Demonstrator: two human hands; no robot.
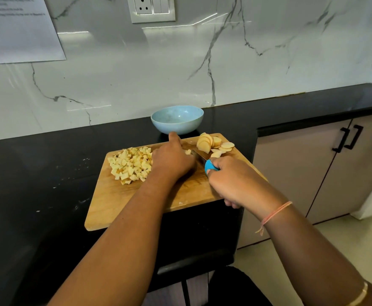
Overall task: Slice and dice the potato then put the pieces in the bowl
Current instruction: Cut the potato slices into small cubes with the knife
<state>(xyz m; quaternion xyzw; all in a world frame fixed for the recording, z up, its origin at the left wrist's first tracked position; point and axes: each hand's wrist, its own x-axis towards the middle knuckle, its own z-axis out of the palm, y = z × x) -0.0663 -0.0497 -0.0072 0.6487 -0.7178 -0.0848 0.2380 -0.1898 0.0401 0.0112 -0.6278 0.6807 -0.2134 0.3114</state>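
**Blade close to the left knuckles**

The right hand [231,180] grips the knife [210,166], its blade just beside the left hand [173,159]. The left fingers curl down onto the board [136,202], probably over potato, though their hold is hidden. A slip could nick them. Diced pieces [131,165] lie on the left and slices [211,143] at the far right. The bowl [177,119] waits empty on the bench [37,173].

I have one view: the head-worn camera, facing forward and down across the black counter [48,173] to the marble wall [136,74]. It sits close above the cutting board [119,202] at the counter's front edge, wide enough to catch cabinets [302,173] at right.
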